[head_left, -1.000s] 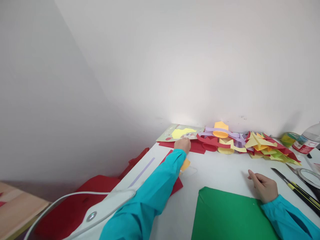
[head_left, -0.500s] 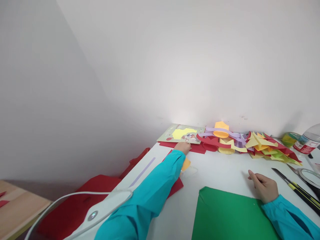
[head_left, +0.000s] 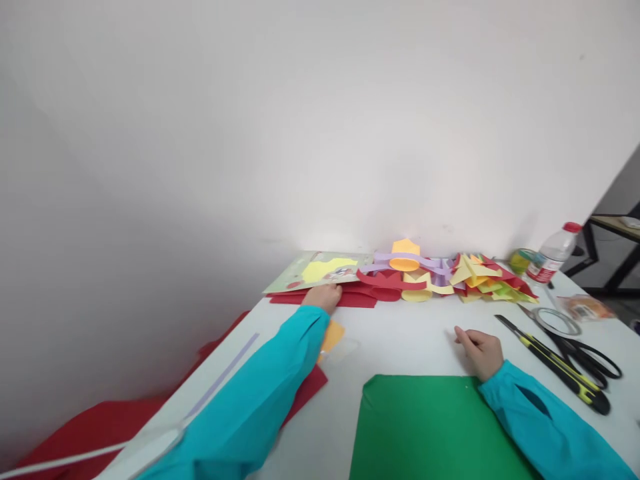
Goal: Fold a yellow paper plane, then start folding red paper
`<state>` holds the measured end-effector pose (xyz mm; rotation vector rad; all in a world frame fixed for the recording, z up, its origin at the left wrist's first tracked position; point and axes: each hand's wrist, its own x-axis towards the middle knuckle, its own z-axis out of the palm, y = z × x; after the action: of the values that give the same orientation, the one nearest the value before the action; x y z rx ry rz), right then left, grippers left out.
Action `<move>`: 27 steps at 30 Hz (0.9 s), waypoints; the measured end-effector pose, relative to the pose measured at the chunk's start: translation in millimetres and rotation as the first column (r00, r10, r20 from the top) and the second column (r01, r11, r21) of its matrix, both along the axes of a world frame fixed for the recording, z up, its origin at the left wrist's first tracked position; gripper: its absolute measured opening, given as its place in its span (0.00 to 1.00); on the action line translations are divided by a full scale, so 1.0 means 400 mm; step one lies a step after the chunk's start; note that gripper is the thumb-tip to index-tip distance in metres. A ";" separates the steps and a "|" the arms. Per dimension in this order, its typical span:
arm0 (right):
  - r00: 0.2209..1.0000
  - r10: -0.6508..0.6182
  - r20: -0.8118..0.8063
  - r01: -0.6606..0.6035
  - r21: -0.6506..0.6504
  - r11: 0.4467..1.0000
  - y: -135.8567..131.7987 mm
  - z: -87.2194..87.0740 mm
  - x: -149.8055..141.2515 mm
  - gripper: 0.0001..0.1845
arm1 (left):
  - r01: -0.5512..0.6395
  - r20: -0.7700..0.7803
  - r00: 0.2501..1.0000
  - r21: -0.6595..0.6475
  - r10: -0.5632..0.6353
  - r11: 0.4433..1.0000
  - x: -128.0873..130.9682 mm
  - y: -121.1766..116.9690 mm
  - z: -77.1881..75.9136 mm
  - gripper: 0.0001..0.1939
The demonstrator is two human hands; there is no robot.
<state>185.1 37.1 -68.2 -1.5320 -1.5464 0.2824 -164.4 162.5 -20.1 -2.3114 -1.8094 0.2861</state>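
Lying at 11 o'clock from the green sheet [head_left: 425,427], the printed packet [head_left: 300,265] has red sheets [head_left: 357,297] showing beneath its near edge. My left hand [head_left: 323,297] is there with fingers curled; I cannot tell how wide this grip is or whether it has pinched anything, because my fingertips are hidden. My right hand [head_left: 484,353], a loose fist at 1 o'clock, shows nothing in its grip.

I judge that a careless pull could catch a red sheet with the packet, since their edges lie so close. Swinging it toward 3 o'clock could knock the paper crowns [head_left: 387,283]; dragging my sleeve toward 6 o'clock could sweep the orange piece [head_left: 334,335] across the surface [head_left: 400,340].

The packet lies printed face up, its long axis running roughly 9 to 3 o'clock; which end is its top, I cannot read.
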 end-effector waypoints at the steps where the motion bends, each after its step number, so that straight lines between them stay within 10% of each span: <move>1: 1.000 0.008 0.003 -0.008 -0.001 1.000 0.001 0.001 0.000 0.30 | 0.000 -0.004 1.000 -0.010 0.000 1.000 0.001 0.001 0.000 0.16; 27: 0.999 -0.028 -0.023 0.027 -0.042 0.999 0.000 -0.003 0.006 0.30 | -0.156 0.161 0.977 0.103 0.138 0.982 -0.018 0.014 0.015 0.16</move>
<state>187.4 37.0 -69.5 -1.5752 -1.5083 0.3176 -171.6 168.2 -14.2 -2.1787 -2.0167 0.0233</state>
